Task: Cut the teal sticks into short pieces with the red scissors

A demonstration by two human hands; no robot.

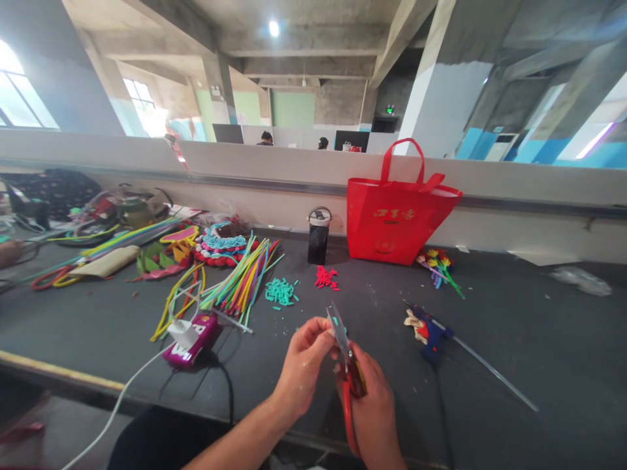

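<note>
My right hand point(369, 398) is wrapped around the red handles of a pair of scissors point(345, 352), whose blades point up and away from me. Right beside the blades, my left hand point(306, 365) is closed in a pinch. A small teal piece point(336, 320) shows at its fingertips by the blades; the fingers hide most of what they hold. Beyond my hands lie a heap of short teal pieces point(281, 292) and a smaller heap of short red pieces point(326, 277) on the dark table point(274, 398).
Colourful pipe cleaners point(249, 274) lie left of the heaps, behind a purple power strip point(192, 341) with a white plug. A blue glue gun point(431, 334) with a long glue stick rests at right. Behind stand a black bottle point(319, 238) and a red bag point(392, 222).
</note>
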